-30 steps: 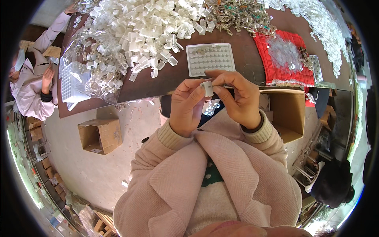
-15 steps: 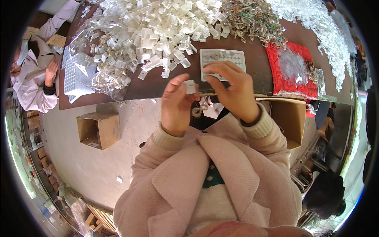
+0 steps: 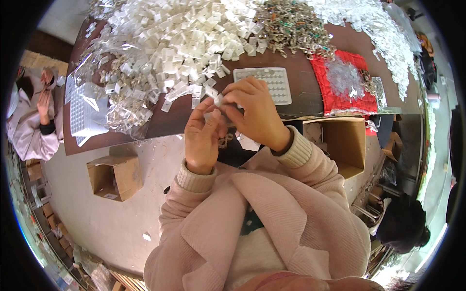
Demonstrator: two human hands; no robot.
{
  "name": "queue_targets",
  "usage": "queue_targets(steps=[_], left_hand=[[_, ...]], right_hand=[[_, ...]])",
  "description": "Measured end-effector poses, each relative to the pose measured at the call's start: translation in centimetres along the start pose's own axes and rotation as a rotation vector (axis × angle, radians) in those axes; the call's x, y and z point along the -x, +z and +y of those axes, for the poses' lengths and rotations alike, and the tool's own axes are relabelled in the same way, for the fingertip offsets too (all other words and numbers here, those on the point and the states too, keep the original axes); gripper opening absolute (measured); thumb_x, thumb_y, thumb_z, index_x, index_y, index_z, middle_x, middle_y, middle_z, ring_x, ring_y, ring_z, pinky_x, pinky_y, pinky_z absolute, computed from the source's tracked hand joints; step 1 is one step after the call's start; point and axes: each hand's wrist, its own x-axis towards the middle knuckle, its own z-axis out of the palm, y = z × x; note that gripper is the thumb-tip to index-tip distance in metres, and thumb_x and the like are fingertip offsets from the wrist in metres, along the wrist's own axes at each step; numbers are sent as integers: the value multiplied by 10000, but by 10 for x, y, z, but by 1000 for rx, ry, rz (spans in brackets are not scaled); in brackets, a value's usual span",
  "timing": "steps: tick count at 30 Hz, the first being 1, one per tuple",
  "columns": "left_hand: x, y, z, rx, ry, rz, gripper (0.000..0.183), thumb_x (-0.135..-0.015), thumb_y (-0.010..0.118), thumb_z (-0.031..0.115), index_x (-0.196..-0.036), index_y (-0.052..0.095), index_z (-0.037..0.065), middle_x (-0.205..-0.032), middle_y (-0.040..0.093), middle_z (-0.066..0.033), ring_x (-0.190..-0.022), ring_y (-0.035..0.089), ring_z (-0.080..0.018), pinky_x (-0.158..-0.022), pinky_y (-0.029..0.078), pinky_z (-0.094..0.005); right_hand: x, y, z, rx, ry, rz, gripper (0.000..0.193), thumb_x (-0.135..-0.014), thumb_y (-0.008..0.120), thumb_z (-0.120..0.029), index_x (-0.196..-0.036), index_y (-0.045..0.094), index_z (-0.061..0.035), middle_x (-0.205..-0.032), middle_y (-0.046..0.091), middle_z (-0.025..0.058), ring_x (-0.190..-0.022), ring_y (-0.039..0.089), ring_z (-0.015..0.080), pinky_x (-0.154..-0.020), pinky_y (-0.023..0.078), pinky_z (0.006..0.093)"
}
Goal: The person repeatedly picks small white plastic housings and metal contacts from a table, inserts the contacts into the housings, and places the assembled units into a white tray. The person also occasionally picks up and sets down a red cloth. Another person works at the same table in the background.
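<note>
Compared with a second before, my hands had gone down from chest height to the table [image 3: 310, 104] edge, and the view had followed them forward. To me this meant the assembling in the air was ending and the piece was being brought near the tray [image 3: 279, 82], but this is only my judgement.

The left hand [image 3: 201, 138] and the right hand [image 3: 255, 114] were touching each other at the fingertips, just in front of the tray. Between them I held a small white clip [image 3: 218, 101]. Both hands were closed narrow around it: the right thumb and fingers pinched it from above, and the left thumb and forefinger supported it from below. A thin wire loop [image 3: 224, 141] hung under the hands; I could not tell if it was joined to the clip.

The clip looked like a little pale plastic block, the same kind as the big white pile [image 3: 165, 43] on the table behind. Most of it was hidden by my fingers, so I could not see its exact shape.

To the right lay a red mat [image 3: 344, 80], and an open box [image 3: 340, 143] stood under the table edge.
</note>
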Motion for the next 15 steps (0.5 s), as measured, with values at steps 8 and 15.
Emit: queue_targets(steps=[8,15], left_hand=[[-6,9,-12,61,-101,-89,145,-981,598,77,-1123,585,49,-976,660,-75,-663,469,-62,-542,374,-179],[-7,14,-8,46,-92,3,159,-985,595,106,-1132,591,47,-1006,667,-86,-695,495,-58,-511,354,-156]], right_hand=[[-14,-64,49,57,133,48,151,-816,668,3,-955,689,-53,-914,675,141,-857,655,342,-736,541,416],[-47,-65,141,660,122,-163,330,-818,675,-71,-1137,613,-128,-978,645,103,-867,667,327,-711,554,432]])
